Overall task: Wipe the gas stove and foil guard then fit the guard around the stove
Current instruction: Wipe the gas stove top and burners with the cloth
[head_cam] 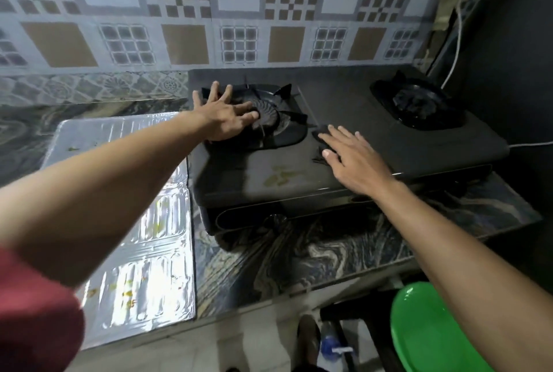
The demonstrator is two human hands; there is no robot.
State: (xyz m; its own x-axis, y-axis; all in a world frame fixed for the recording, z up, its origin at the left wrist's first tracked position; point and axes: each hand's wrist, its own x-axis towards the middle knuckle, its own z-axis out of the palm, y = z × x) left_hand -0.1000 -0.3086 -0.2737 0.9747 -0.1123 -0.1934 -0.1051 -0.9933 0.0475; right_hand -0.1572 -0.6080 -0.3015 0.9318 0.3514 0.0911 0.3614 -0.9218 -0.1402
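foil guard [125,222] flat on counter [299,258], left of stove [344,144]

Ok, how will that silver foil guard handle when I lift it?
The ribbed silver foil guard looks thin, so probably light and floppy. Its panel creases will likely fold. Yellowish smears suggest slippery, greasy spots.

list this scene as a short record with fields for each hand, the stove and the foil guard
left hand: flat, fingers spread, on the left burner
right hand: flat, pressing a dark cloth onto the stove top
foil guard: lying flat on the counter left of the stove, not fitted
stains: yellowish spots on the stove's front and on the foil guard
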